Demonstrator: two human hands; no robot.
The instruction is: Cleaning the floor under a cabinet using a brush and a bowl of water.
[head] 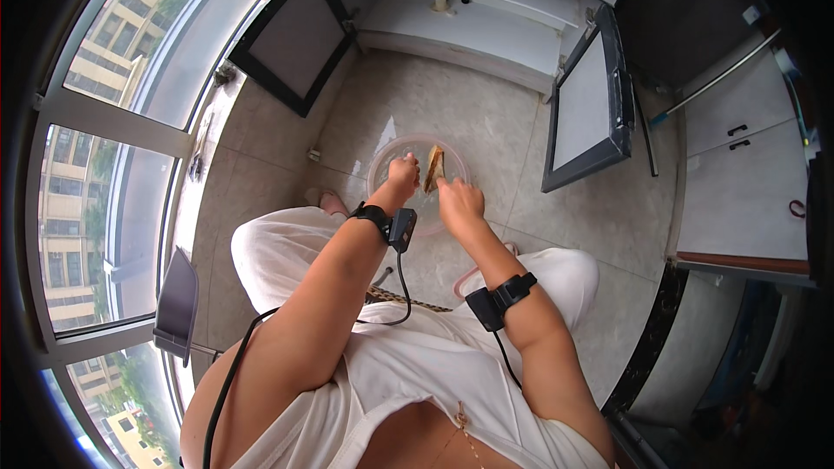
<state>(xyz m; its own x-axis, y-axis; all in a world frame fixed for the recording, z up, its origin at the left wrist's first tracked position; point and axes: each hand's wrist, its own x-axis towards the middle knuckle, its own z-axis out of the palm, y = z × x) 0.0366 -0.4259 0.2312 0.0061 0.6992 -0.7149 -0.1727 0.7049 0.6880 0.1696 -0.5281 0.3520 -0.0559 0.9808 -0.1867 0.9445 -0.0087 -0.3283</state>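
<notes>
A round, translucent plastic basin (417,138) with a pinkish rim sits on the floor between my knees. Over it, my right hand (461,200) grips the lower end of a tan-and-brown piece (434,168), perhaps a folded cloth or sponge, which points away from me. My left hand (404,174) is curled above the basin's left part, a short gap from that piece. Its fingers hide whether anything is inside. Both forearms wear black straps with small cabled boxes.
Ahead stands a low white cabinet (469,29) with its left door (296,39) and right door (586,111) swung out. A small cylindrical fitting (440,1) is inside. Windows (111,228) line the left; a grey long-handled dustpan (177,306) stands there. A pole (717,75) leans at right.
</notes>
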